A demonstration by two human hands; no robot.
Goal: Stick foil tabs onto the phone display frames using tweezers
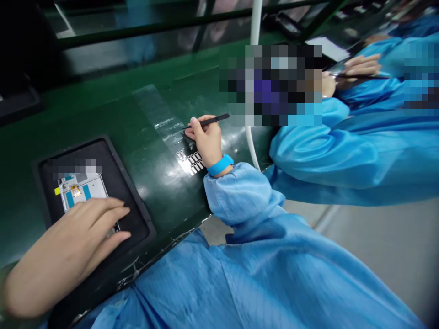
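Observation:
My left hand [78,233] lies over the lower part of a phone panel [97,186] in a shallow black tray [137,201]. Its fingers are stretched out, with the thumb apart, and they hide part of the panel. Silver and white surfaces, blue strips and a small orange flex piece show on the panel. My right hand [206,139], with a blue band at the wrist, is closed on black tweezers [216,119]. The tweezers' tip points left, just above clear film strips [168,125] on the green bench. Beside that hand lies a sheet of small black-and-white stickers [190,163], partly covered by it.
The green bench mat [137,155] has a worn front edge. A white pole or hose [252,146] rises right of my right hand. Co-workers in blue sleeves [329,141] sit to the right. Another dark tray [20,103] stands at far left, and a rail runs behind.

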